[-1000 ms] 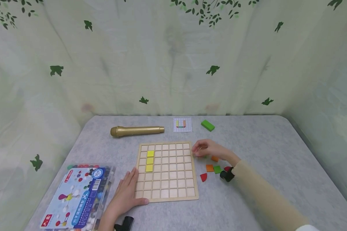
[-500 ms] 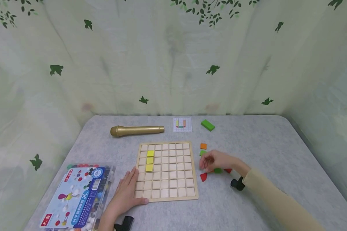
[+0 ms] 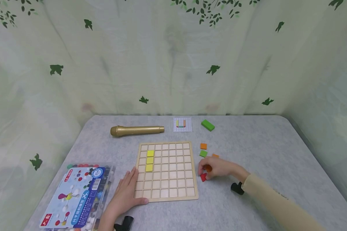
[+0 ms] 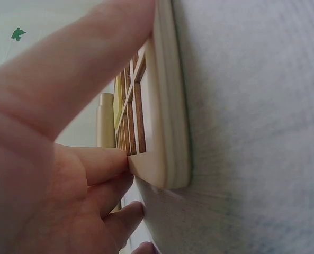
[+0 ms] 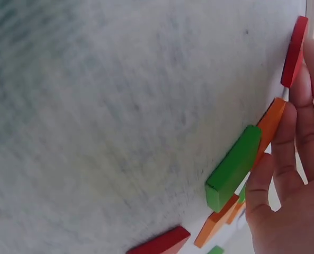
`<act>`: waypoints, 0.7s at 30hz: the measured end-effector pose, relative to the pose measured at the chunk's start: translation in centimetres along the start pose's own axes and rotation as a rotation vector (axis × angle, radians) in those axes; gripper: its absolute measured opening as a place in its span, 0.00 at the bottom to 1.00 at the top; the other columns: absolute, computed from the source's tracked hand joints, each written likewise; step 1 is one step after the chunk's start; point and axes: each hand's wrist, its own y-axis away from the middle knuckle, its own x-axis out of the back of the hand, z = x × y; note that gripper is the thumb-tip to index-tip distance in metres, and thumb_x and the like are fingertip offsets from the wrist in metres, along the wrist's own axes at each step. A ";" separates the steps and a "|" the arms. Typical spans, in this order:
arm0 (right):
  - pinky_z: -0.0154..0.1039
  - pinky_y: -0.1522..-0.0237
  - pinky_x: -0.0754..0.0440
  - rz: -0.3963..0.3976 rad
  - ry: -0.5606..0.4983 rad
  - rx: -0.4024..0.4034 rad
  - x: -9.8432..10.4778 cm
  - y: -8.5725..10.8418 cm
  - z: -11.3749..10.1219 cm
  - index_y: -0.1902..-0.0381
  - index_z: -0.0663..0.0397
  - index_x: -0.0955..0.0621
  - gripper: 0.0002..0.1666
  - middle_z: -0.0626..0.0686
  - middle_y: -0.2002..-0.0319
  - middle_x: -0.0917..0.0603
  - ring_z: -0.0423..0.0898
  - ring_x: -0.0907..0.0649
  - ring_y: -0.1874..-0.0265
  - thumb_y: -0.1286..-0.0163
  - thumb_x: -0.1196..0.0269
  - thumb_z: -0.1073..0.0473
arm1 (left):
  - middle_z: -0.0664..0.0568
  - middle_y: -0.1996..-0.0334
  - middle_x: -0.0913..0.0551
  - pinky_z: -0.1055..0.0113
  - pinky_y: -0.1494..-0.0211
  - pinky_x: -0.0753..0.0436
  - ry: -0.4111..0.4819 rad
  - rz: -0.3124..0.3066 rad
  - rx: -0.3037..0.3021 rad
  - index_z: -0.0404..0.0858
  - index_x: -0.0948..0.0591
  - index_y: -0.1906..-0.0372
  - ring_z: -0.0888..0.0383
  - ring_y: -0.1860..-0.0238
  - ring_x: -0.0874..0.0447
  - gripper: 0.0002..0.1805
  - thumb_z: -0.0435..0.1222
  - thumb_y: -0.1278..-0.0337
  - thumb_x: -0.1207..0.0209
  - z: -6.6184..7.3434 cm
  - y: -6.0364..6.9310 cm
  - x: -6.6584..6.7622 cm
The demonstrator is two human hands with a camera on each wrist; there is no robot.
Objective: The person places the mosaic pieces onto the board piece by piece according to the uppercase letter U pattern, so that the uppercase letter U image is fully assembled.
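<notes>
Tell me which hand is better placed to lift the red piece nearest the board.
Probably the right hand: it is right at the red piece, while the left hand rests along the opposite edge of the board.

Right hand (image 3: 217, 167): bare; from the wrist back, a long beige sleeve (image 3: 273, 200), dark marking (image 3: 281, 195) near its upper edge, too small to read; beside the wrist, a black cylindrical fitting (image 3: 237, 188). Left hand (image 3: 123, 195): bare; black angular fitting (image 3: 126, 223) beside the wrist, thumb side
</notes>
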 end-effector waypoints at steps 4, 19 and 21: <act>0.37 0.55 0.25 0.006 0.039 0.009 -0.2 -0.1 -0.1 0.65 0.48 0.18 0.17 0.41 0.65 0.20 0.43 0.24 0.62 0.46 0.35 0.76 | 0.33 0.27 0.56 0.36 0.32 0.60 0.000 0.002 -0.002 0.24 0.51 0.28 0.32 0.29 0.62 0.67 0.57 0.67 0.27 0.0 0.1 0.0; 0.35 0.68 0.24 0.036 -0.102 -0.026 0.3 -0.6 -0.2 0.71 0.55 0.19 0.12 0.47 0.73 0.19 0.43 0.25 0.73 0.46 0.36 0.76 | 0.34 0.26 0.56 0.37 0.31 0.60 -0.001 0.007 0.000 0.24 0.51 0.28 0.33 0.28 0.62 0.67 0.57 0.67 0.28 0.0 0.1 -0.1; 0.35 0.70 0.26 0.047 -0.123 -0.015 0.6 -0.8 -0.2 0.71 0.55 0.19 0.10 0.47 0.74 0.21 0.42 0.26 0.74 0.44 0.35 0.74 | 0.34 0.26 0.56 0.37 0.32 0.60 -0.001 0.010 -0.003 0.24 0.51 0.28 0.33 0.28 0.62 0.68 0.57 0.67 0.28 -0.1 0.1 -0.1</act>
